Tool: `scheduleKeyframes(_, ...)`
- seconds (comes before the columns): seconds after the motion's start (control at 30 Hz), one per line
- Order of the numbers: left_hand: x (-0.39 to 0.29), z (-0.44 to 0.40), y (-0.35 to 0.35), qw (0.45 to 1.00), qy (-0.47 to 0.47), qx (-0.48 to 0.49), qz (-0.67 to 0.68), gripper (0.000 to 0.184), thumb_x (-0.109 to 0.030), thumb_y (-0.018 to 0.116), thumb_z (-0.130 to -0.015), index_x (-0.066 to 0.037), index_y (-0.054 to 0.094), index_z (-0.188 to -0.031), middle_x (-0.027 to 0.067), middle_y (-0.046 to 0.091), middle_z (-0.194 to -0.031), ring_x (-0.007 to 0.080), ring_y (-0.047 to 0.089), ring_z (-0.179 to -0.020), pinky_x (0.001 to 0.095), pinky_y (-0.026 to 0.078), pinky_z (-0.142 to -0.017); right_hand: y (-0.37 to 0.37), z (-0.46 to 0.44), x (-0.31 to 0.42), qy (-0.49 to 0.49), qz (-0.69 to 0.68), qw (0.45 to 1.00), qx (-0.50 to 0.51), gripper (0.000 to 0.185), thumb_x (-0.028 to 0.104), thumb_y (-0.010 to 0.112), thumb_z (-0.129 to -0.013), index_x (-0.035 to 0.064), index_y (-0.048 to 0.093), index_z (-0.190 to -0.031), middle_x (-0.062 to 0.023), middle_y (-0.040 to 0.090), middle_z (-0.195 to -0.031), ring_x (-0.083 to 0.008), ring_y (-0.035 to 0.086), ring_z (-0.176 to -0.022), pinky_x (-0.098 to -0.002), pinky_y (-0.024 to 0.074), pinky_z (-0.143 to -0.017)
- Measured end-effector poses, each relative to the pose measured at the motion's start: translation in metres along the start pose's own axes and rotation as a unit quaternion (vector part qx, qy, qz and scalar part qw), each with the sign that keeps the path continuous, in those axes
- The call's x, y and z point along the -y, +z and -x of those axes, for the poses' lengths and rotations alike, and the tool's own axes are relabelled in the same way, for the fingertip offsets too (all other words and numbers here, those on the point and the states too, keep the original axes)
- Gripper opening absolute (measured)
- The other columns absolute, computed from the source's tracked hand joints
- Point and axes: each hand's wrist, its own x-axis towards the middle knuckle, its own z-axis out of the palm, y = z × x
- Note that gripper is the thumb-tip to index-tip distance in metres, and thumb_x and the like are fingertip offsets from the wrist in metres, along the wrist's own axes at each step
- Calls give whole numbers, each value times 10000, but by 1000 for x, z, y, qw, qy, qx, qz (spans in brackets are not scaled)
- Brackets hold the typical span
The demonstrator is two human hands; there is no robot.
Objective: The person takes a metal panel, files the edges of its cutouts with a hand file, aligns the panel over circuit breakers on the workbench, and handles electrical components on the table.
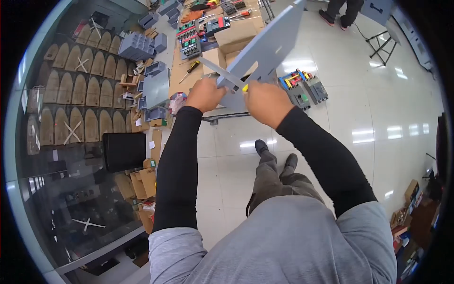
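Note:
A grey-blue panel point(273, 52) with rectangular cutouts stands tilted at the near end of the workbench. My right hand point(268, 103) is closed around the yellow handle of a flat file point(218, 70), whose long grey blade points up and left across the panel's near edge, close to a cutout. My left hand point(205, 94) is closed at the panel's lower left edge, and its fingertips are partly hidden. A screwdriver point(190, 70) with a yellow and black handle lies on the bench, beyond my left hand.
The workbench point(178, 75) carries an open cardboard box point(215, 59), circuit breakers point(189, 40) and tools. More breakers point(302, 87) sit right of the panel. Grey plastic bins point(137, 46) and a glass wall point(71, 165) are at left. Another person's legs point(341, 12) show at top right.

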Motion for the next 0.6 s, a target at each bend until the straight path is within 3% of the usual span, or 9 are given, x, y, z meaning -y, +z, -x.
scheduleKeyframes(0.1,10,-10,9,999,-5,-14,-35,459,-372,697,-886,74,737,-986,312,709,-876,482,707,-866,500,565,-813,-53,60,-3,121,-72,987,73,247,271,610,-999,28,628,-1039,-230,683,-796,-455,675,-775,-563,534,-694)
scheduleKeyframes(0.13,13,-11,6,999,-17,-17,-30,470,-375,695,-885,77,734,-1009,318,707,-879,486,705,-866,496,565,-815,-71,92,-13,102,-67,989,81,233,263,605,-996,37,633,-1047,-212,703,-808,-447,679,-753,-566,525,-689)
scheduleKeyframes(0.2,20,-13,-3,1000,-11,-6,-13,482,-381,693,-886,75,733,-1035,321,711,-906,482,705,-882,489,563,-819,-97,146,-33,179,-112,970,121,265,266,651,-1000,4,624,-968,-235,660,-741,-441,658,-691,-521,497,-627)
scheduleKeyframes(0.27,18,-16,-2,1000,-2,11,-11,478,-378,693,-888,72,734,-1044,318,718,-920,469,711,-903,483,561,-825,-93,193,-63,286,-160,939,107,361,289,685,-1001,-31,596,-861,-219,601,-663,-386,570,-576,-450,445,-566)
scheduleKeyframes(0.3,16,-16,-5,1000,1,13,-16,469,-372,693,-889,70,735,-1041,314,722,-922,459,716,-917,481,560,-829,-81,218,-83,315,-147,933,92,379,291,676,-1005,-36,576,-843,-179,557,-631,-301,507,-551,-424,421,-561)
scheduleKeyframes(0.43,9,-16,-13,996,-70,32,40,424,-318,714,-883,56,720,-1085,283,744,-974,413,734,-957,468,557,-844,-44,266,-115,391,-211,896,17,387,293,655,-1015,-33,553,-833,-103,495,-639,-168,425,-617,-372,393,-584)
scheduleKeyframes(0.53,-1,-10,-15,997,-22,-75,-1,479,-258,743,-876,30,655,-1248,264,743,-1023,406,735,-957,459,559,-844,-29,275,-117,399,-230,887,24,338,268,651,-1005,-27,585,-855,-127,548,-643,-230,524,-594,-398,429,-591)
scheduleKeyframes(0.6,0,-12,-13,991,20,-128,-28,555,-236,757,-873,1,590,-1347,264,734,-1080,413,730,-968,459,559,-844,-31,274,-110,361,-184,912,60,291,261,654,-997,-4,601,-890,-144,583,-664,-293,560,-585,-429,437,-588)
